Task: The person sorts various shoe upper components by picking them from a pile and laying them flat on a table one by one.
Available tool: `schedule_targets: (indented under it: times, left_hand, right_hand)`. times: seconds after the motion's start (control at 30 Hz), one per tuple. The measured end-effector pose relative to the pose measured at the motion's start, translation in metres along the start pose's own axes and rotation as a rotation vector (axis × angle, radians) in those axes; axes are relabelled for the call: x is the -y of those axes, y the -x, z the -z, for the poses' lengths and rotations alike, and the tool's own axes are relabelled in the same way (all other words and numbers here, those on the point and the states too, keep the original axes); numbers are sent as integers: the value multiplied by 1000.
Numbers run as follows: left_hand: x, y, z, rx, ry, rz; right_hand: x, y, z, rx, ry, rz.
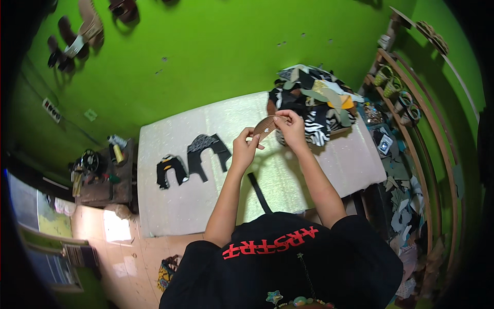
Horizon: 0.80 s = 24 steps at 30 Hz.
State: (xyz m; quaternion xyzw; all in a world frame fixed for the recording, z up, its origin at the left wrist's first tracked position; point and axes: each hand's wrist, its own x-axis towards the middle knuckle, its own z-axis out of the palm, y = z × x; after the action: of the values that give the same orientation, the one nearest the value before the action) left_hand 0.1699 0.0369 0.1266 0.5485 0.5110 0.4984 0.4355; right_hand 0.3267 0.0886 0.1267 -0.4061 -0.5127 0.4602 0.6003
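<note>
Above the pale table (216, 116), I hold up a curved brown piece of material (265, 127) with a small white spot on it. My left hand (246, 147) pinches its left end, and my right hand (292, 129) grips its upper right end. Left of my hands, a black arch-shaped cut piece with a grey patterned top (206, 147) lies on the table. Beside it is a smaller dark piece with white and yellow parts (170, 170). Close to the table's near edge lies a black strip (259, 193).
A heap of cut scraps (324, 95), some zebra-striped, covers the table's back right. A wooden rack (406, 139) with sandals stands at the right, more scraps beside it. A small dark workbench (118, 188) with tools is at the left. Shoes (90, 23) hang on the green wall.
</note>
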Motion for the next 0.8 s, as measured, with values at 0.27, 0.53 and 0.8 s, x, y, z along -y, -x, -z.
schedule_targets:
  times: [0.27, 0.53, 0.8]
  left_hand:
    - [61, 48, 157, -325, 75, 13]
    - [102, 97, 296, -534, -139, 182]
    - [162, 94, 378, -587, -271, 273]
  right_hand:
    - [-43, 38, -135, 284, 152, -148]
    - [-84, 85, -271, 458, 274, -201]
    - [-149, 84, -354, 465, 570, -16]
